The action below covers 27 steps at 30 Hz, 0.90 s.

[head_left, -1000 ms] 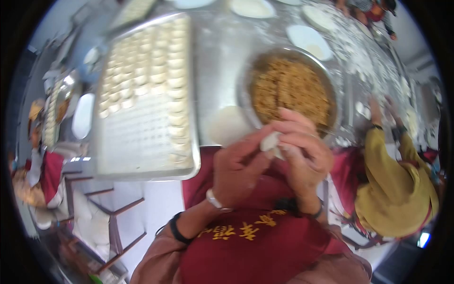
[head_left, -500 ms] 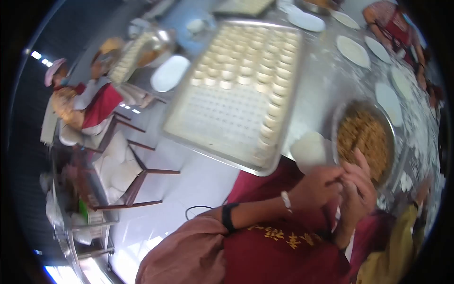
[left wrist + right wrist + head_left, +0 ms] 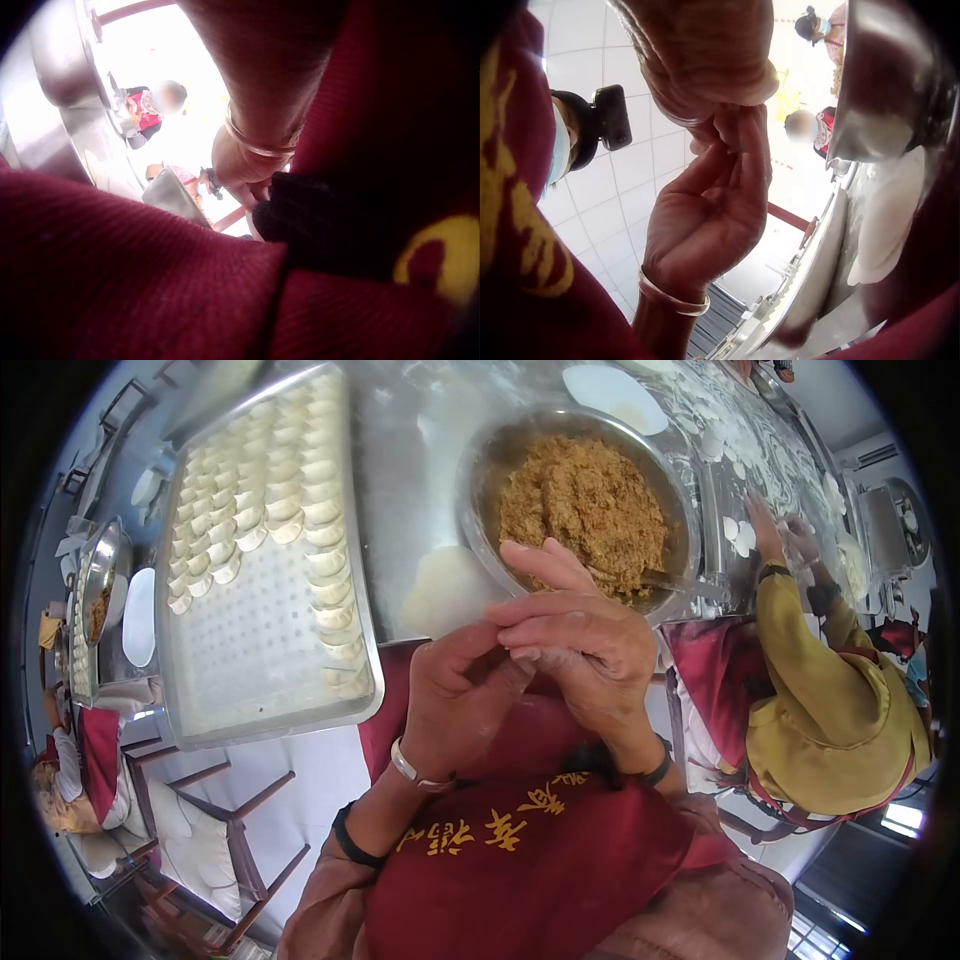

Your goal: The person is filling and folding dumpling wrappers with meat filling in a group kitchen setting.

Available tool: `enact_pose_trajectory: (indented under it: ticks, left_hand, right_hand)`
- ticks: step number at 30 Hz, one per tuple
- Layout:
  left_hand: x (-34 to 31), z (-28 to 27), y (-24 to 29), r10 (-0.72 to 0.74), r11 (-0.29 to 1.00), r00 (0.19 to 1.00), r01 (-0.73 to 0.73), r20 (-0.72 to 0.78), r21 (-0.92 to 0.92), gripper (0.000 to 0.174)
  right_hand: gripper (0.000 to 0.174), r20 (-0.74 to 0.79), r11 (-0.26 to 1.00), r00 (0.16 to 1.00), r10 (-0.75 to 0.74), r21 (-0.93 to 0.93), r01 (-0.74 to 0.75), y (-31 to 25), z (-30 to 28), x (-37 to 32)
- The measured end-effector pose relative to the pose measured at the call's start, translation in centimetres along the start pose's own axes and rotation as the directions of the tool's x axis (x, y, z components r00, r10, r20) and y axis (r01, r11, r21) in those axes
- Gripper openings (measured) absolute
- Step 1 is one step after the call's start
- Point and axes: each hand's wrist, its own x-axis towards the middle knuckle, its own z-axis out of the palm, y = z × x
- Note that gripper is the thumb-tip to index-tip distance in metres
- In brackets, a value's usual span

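My left hand [image 3: 465,695], with a silver bracelet at its wrist, meets my right hand [image 3: 585,650] in front of the apron, near the bowl's close edge. Fingers and thumbs of both hands press together around a dumpling, which they hide almost wholly in the head view. The right wrist view shows the left hand [image 3: 712,217] from below, its fingertips against the right hand [image 3: 705,60]. Just beyond the hands stands a steel bowl [image 3: 480,530] of brown crumbly filling [image 3: 590,500], with a utensil handle [image 3: 670,582] across its edge.
Left of the bowl, a metal tray [image 3: 260,670] holds rows of folded dumplings [image 3: 325,530]. A pale flat round [image 3: 445,590] lies between tray and bowl. A white oval plate [image 3: 615,398] sits behind. On the right, a person in a mustard top [image 3: 825,730] works at the floury table.
The head view swung left, then back toward the bowl. White dough that showed between the fingers a second ago is now covered by them. Both hands stay together.
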Motion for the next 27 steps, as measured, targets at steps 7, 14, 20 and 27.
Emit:
enact_pose_trajectory:
  ticks: [7,14,20,27]
  left_hand:
    - [0.3,0.4,0.2,0.029,0.988,0.997,-0.039,-0.065,-0.151,0.037]
    - [0.1,0.7,0.5,-0.003,0.907,0.997,0.037,0.083,-0.419,0.053]
    - [0.7,0.2,0.7,-0.008,0.776,0.978,0.138,0.21,-0.615,0.065]
    - [0.4,1.1,1.5,-0.023,0.766,0.984,0.132,0.178,-0.629,0.069]
  right_hand:
    - [0.022,-0.247,0.973,0.954,0.167,0.195,-0.12,-0.9,1.9,0.5]
    - [0.035,-0.027,0.993,0.997,-0.068,-0.094,0.065,1.1,-0.3,-0.2]
    - [0.032,-0.255,0.993,0.961,0.107,0.069,-0.092,-0.6,1.4,0.7]
    - [0.036,-0.016,0.992,0.999,-0.052,-0.117,0.05,1.1,-0.8,-0.1]
